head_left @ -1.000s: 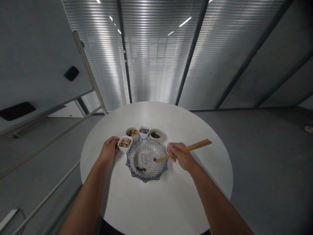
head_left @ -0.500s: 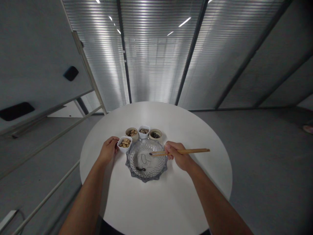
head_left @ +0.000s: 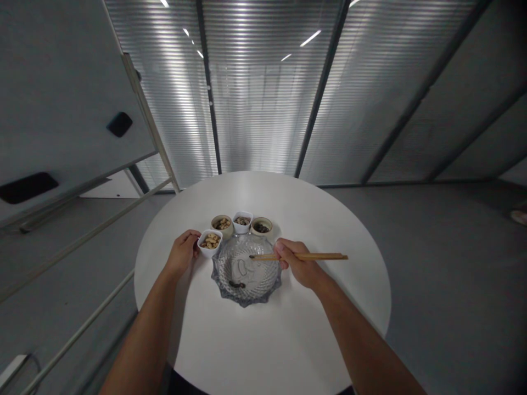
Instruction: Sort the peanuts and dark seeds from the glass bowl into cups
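Fingers (head_left: 283,248) of the right hand (head_left: 300,269) are clenching slim wooden chopsticks (head_left: 317,256), tips hovering inside the scalloped rim of a ribbed glass dish (head_left: 247,293) on a round white table (head_left: 263,345), while the left hand (head_left: 181,255) is gripping a square white bowl (head_left: 216,233) of nuts.

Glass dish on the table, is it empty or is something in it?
Not empty: the glass dish holds a small cluster of dark pieces on its base, near the rim closest to the person.
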Available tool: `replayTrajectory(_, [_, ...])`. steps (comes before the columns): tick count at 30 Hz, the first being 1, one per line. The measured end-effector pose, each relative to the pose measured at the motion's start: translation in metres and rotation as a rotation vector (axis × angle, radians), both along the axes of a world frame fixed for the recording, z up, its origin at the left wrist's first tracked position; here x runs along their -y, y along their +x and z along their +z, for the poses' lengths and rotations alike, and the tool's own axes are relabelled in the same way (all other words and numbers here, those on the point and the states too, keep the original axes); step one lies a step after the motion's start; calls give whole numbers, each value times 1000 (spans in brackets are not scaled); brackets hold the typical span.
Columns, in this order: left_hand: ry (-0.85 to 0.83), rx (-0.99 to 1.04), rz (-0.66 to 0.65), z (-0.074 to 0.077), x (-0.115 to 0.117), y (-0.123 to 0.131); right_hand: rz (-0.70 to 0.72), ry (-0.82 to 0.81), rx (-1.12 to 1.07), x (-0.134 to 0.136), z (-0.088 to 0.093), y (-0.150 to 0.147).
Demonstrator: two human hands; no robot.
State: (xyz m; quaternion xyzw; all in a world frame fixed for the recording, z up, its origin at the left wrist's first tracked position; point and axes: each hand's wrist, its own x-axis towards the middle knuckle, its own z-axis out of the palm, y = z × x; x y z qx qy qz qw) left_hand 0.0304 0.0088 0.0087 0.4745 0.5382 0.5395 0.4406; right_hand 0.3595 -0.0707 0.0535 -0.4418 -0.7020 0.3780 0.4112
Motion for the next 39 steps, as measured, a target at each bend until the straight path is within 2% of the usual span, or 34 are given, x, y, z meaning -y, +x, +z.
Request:
replayTrajectory(13, [-10, 2, 22, 2, 2, 2, 9, 5, 15, 1, -3, -2])
replayTrajectory(26, [0, 28, 10, -2, 0, 1, -79, 22, 103, 3, 5, -9])
replayTrajectory(39, [5, 9, -1, 0, 0, 0, -76, 76, 119, 6, 4, -10])
